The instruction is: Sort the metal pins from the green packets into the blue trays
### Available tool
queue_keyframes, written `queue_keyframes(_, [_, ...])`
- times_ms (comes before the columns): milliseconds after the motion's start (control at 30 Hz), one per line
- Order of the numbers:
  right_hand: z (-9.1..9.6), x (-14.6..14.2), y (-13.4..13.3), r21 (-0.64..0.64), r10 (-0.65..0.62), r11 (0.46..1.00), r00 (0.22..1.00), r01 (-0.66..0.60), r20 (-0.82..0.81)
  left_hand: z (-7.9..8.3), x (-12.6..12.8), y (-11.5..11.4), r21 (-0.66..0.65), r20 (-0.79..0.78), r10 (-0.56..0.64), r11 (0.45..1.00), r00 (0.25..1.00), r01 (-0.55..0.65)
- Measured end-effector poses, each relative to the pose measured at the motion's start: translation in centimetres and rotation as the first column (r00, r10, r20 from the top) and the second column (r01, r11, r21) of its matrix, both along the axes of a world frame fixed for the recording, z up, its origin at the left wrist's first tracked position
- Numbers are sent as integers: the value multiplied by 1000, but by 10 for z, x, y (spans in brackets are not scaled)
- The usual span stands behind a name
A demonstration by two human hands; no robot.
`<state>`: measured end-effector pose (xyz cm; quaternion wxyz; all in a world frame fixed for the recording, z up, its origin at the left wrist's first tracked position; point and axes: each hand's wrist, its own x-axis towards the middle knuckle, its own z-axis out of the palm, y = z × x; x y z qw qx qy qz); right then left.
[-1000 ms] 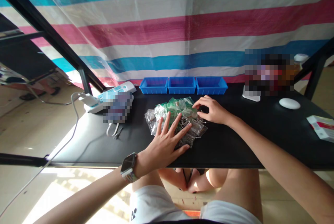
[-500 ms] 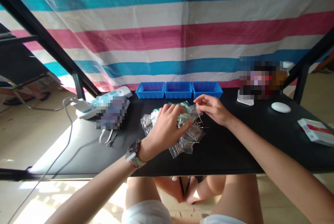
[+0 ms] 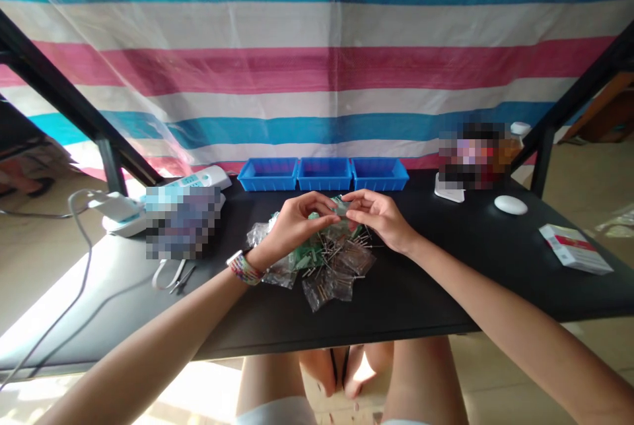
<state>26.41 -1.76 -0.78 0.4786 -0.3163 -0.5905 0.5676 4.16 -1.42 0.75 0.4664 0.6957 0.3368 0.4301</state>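
A heap of small clear plastic bags (image 3: 324, 263) holding thin metal pins and green parts lies on the black table (image 3: 446, 280). Both hands are raised just above the heap's far side. My left hand (image 3: 297, 220) and my right hand (image 3: 376, 214) each pinch an end of one small clear bag (image 3: 341, 208) held between them. A watch with a woven band sits on my left wrist.
Three blue bins (image 3: 323, 174) stand in a row at the table's back edge. A white and blue device (image 3: 198, 181) with a grey cable lies at the left, small scissors (image 3: 173, 276) near it. A white puck (image 3: 511, 204) and a red-white box (image 3: 574, 248) lie at the right.
My left hand lifted off the heap, where it lay flat, and closed on a small bag. My right hand rose to meet it. The camera view shifted right.
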Motion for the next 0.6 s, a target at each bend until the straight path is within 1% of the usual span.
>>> queue_keyframes(67, [1, 0, 0, -2, 22, 1000, 1000, -22, 12, -1, -2, 1, 1, -5, 36, 999, 999, -36])
queue_keyframes(167, [3, -1, -2, 18, 14, 1000, 999, -15, 38, -1, -4, 1, 14, -28, 47, 999, 999, -46])
queue_keyframes(300, [5, -3, -6, 66, -54, 997, 997, 50, 50, 1, -5, -3, 69, -71, 76, 995, 995, -71])
queue_keyframes(400, [5, -4, -8, 132, -124, 984, 991, 117, 42, 6, -4, -8, 59, -132, 65, 997, 989, -58])
queue_keyframes(467, [6, -5, -10, 221, -177, 961, 984, 164, 38, 10, -4, -11, 28, -156, 45, 999, 987, -41])
queue_keyframes(500, [6, -5, -12, 285, -205, 941, 978, 185, 45, 12, -3, -12, 15, -158, 37, 999, 987, -35])
queue_keyframes(600, [10, -6, -17, 491, -300, 846, 946, 207, 119, 12, -3, -13, 8, -173, 30, 1000, 984, -29])
